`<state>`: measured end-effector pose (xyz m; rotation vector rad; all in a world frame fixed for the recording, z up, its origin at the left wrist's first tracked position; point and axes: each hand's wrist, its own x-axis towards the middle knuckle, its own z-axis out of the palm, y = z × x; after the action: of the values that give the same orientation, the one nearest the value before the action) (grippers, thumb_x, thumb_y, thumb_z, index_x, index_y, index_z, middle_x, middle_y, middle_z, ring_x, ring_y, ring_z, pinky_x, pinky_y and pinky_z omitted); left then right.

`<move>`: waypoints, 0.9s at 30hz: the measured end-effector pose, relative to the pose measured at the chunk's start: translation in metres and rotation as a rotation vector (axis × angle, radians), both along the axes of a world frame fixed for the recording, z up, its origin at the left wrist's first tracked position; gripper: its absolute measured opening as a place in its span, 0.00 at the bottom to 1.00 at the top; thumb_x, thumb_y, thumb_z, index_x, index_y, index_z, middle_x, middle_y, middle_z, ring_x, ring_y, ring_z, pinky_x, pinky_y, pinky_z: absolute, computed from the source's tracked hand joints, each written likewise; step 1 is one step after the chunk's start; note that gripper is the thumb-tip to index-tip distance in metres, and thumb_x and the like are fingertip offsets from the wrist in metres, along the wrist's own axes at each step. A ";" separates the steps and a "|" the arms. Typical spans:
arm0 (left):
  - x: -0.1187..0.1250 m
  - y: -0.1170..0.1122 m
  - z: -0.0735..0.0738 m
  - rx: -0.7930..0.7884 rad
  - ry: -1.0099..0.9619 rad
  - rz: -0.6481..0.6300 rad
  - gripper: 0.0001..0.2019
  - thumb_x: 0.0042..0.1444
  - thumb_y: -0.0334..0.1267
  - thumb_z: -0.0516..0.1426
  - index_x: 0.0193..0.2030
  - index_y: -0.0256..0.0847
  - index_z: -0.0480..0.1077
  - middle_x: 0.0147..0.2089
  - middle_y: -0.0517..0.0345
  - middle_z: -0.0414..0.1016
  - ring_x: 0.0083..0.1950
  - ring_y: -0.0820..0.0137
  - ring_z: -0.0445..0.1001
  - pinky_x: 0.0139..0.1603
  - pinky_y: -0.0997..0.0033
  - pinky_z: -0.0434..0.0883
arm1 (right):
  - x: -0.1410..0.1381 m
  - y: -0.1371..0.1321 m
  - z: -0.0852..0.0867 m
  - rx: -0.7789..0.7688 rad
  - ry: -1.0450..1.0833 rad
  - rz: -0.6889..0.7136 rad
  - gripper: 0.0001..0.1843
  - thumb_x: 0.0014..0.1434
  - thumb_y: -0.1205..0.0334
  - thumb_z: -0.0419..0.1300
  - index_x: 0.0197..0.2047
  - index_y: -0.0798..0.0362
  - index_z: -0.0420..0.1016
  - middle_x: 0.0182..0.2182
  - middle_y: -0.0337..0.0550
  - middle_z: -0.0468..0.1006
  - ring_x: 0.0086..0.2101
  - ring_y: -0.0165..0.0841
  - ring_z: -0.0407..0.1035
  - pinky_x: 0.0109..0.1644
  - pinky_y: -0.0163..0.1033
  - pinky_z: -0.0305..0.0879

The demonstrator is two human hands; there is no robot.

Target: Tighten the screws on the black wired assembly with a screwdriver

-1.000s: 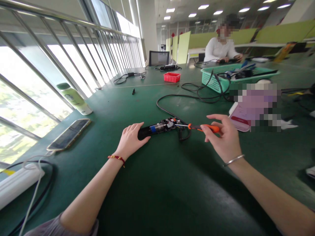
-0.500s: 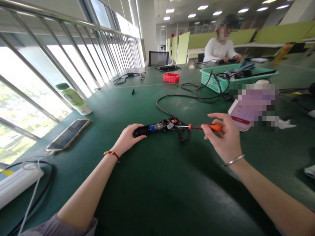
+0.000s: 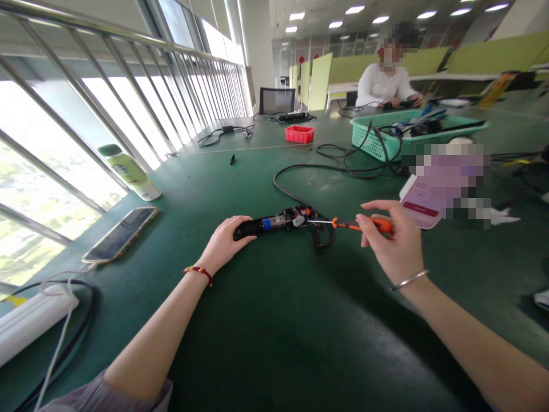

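On the green table lies a black tube-shaped electric tool (image 3: 278,222) with a blue band, its inner parts and wires bare at the right end. My left hand (image 3: 226,239) is closed round its left end. A screwdriver (image 3: 349,224) with an orange and black handle is pinched in the fingers of my right hand (image 3: 392,240). Its metal shaft reaches left to the tool's bare end; whether the tip sits in a screw is too small to tell. A black cable (image 3: 295,167) loops from the tool toward the back right.
A green basket (image 3: 373,143) of tools and cables stands at the back right, a red tray (image 3: 299,134) behind. Phones lie left (image 3: 122,234) and right (image 3: 422,209). A bottle (image 3: 131,173) stands by the railing (image 3: 128,34). A person (image 3: 384,83) in white sits across.
The screwdriver handle appears turned a little in my right hand, its orange and black parts showing differently. My left hand keeps its hold on the tool. The whole view has shifted slightly.
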<state>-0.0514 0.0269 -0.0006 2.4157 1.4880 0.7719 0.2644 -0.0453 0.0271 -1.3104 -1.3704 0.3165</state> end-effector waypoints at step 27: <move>0.000 0.001 -0.001 -0.009 -0.011 0.002 0.19 0.54 0.49 0.57 0.50 0.41 0.68 0.47 0.53 0.72 0.49 0.59 0.70 0.52 0.58 0.67 | 0.000 0.003 -0.005 0.119 0.026 0.035 0.19 0.49 0.65 0.63 0.45 0.50 0.66 0.35 0.40 0.68 0.34 0.32 0.70 0.36 0.38 0.71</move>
<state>-0.0510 0.0276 -0.0021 2.4007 1.4868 0.7759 0.2641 -0.0428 0.0222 -1.1812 -1.3704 0.2709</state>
